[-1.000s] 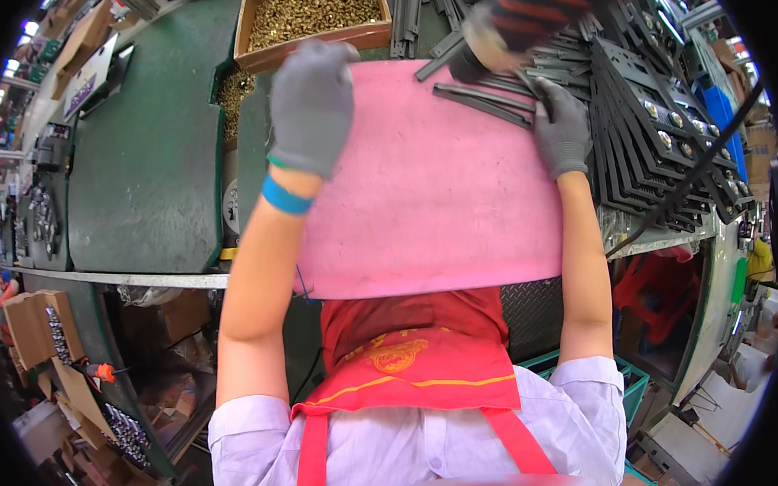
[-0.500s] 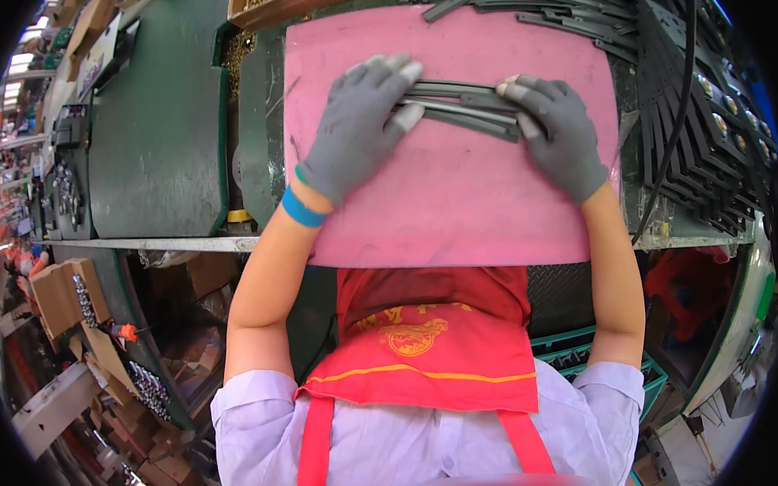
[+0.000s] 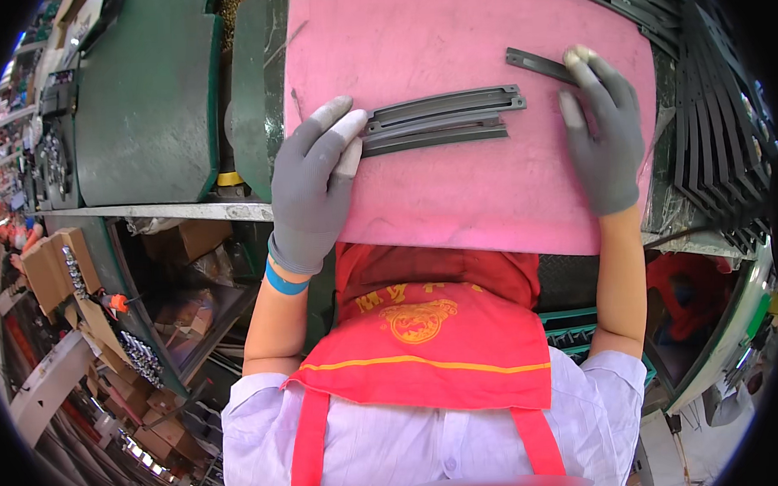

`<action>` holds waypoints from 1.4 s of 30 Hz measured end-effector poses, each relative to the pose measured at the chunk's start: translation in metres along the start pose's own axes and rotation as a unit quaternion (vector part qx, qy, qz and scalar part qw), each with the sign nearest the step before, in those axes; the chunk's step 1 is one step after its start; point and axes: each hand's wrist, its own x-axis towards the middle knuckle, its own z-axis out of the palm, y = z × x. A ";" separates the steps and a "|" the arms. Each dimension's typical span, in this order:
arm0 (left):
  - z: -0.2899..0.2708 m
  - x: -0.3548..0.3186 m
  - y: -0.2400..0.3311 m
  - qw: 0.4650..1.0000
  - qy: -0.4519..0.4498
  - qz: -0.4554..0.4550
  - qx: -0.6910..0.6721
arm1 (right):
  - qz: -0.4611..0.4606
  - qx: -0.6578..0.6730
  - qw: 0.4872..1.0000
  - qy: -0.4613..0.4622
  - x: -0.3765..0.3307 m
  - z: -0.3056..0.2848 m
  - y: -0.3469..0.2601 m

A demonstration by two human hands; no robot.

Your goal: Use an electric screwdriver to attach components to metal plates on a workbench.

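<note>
My left hand [image 3: 314, 164], in a grey glove with whitish fingertips, is closed round the left ends of a small bundle of dark grey slotted metal strips [image 3: 440, 121]. These lie side by side on the pink mat [image 3: 457, 201], with their right ends free. Apart from them, one more dark grey strip [image 3: 536, 64] slants at the upper right of the mat. My right hand [image 3: 603, 125], gloved the same way, has its fingertips on the right end of that strip. The fingers cover this end.
Many similar dark strips [image 3: 718, 116] are stacked on the bench to the right, and others [image 3: 631, 11] lie at the mat's far right corner. Left of the mat is a dark green board [image 3: 145, 115]. A teal crate [image 3: 571, 331] stands below the bench edge.
Both hands held the strips together before. My right hand has moved right with one strip, while my left hand has come nearer and leftward with the others. The whole view has shifted a little.
</note>
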 end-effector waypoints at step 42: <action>-0.026 0.000 -0.010 0.990 -0.078 -0.059 -0.105 | -0.020 0.111 0.985 -0.128 -0.021 -0.005 -0.061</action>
